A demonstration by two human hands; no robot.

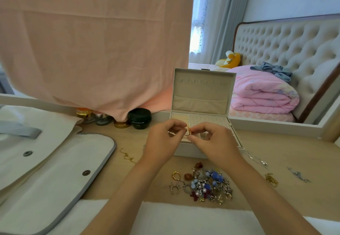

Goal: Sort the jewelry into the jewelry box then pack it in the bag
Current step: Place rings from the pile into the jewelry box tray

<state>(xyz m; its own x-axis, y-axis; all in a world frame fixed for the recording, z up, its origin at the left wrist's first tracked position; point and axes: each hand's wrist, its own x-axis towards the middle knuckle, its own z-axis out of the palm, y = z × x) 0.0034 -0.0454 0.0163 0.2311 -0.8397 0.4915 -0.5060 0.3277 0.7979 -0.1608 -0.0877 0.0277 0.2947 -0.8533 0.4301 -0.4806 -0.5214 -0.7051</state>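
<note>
An open cream jewelry box [202, 91] stands on the wooden table, lid upright. Just above its front compartments my left hand [163, 141] and my right hand [215, 141] pinch a small gold ring [188, 131] between their fingertips. A pile of mixed jewelry [207, 185] with blue beads, rings and earrings lies on the table in front of the box, between my forearms. A cream bag [46, 161] with grey trim and snap buttons lies flat at the left.
A gold chain [127, 155] lies left of the box; silver chains [257, 159] and a gold piece [271, 179] lie to the right. Cosmetic jars [139, 118] stand under a hanging pink cloth [95, 41]. A mirror behind reflects a bed. A white towel [184, 218] covers the table's near edge.
</note>
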